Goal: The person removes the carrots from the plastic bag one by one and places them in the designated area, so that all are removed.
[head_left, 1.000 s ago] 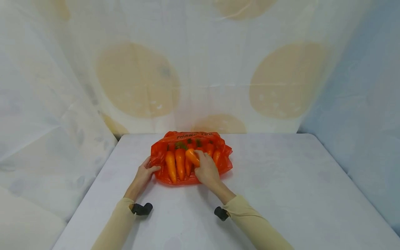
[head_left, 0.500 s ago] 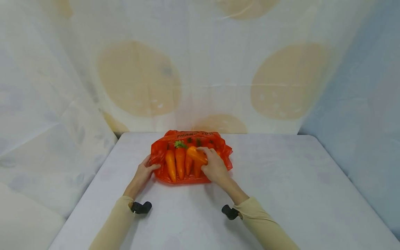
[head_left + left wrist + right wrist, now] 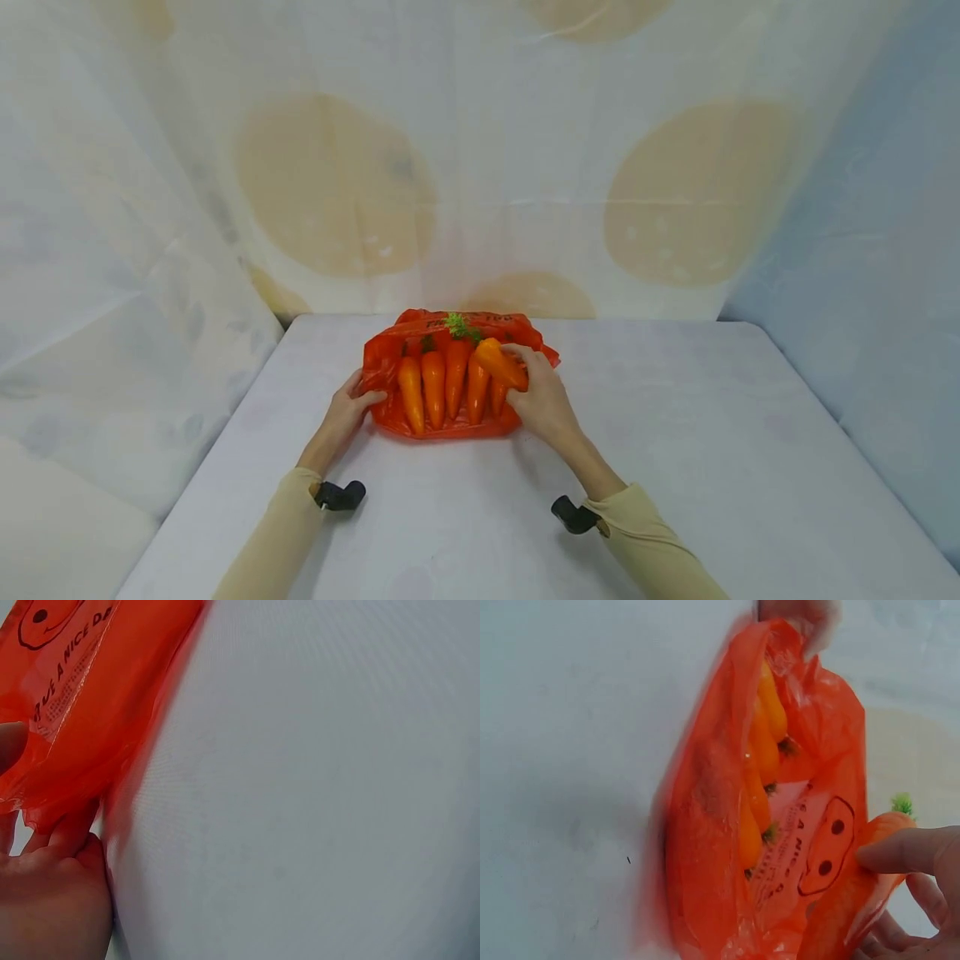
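Note:
A red plastic bag (image 3: 381,354) with printed letters lies on the table, its mouth facing me. Several orange carrots (image 3: 433,390) with green tops stand side by side inside it. At the bag's left edge my left hand (image 3: 343,418) grips the plastic, thumb in front; in the left wrist view its fingers (image 3: 71,832) reach behind the film. Near the right side of the opening, my right hand (image 3: 546,402) holds one tilted carrot (image 3: 498,362) by its body. The right wrist view shows that carrot (image 3: 838,911) under the thumb, leafy end up.
A white-covered table (image 3: 712,450) spreads around the bag. Behind it hangs a pale cloth (image 3: 517,167) with large tan spots, and cloth walls (image 3: 885,275) rise at both sides. A black wrist camera (image 3: 576,515) sits on each forearm.
My right hand has moved right across the bag's mouth with the carrot, whose leafy top now shows against the bag's upper rim. More carrots are uncovered. The left hand stays put.

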A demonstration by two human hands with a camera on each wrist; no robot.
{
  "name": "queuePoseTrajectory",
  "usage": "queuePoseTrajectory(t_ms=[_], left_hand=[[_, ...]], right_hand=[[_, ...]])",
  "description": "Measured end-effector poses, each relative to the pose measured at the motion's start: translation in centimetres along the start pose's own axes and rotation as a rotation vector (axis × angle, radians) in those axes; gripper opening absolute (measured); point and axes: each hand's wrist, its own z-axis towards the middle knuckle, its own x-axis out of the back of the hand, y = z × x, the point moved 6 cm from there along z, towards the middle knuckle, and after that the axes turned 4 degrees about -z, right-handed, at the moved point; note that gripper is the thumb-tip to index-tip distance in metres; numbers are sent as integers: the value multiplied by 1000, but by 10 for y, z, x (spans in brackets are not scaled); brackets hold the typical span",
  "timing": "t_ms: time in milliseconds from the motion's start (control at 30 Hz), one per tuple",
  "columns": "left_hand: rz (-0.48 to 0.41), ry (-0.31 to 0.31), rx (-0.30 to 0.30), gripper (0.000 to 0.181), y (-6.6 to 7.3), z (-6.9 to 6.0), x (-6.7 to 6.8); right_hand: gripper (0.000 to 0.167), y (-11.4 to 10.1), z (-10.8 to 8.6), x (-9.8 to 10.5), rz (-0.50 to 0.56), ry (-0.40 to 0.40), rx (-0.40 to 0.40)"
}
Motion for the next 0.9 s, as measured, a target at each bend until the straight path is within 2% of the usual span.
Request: queuePoseTrajectory(t_ms=[133, 400, 600, 700, 900], left_hand=[[-3, 4, -2, 65, 3, 0, -1], [0, 10, 11, 66, 3, -1, -2], [-1, 9, 10, 66, 2, -2, -3], [3, 9, 9, 67, 2, -2, -3], [-1, 5, 9, 66, 3, -2, -4]], right_hand=[[60, 8, 1, 11, 41, 52, -42], [59, 31, 3, 25, 76, 95, -135], [59, 64, 3, 38, 102, 160, -245], [58, 83, 1, 42, 108, 167, -310], [55, 116, -7, 44, 68, 201, -421]])
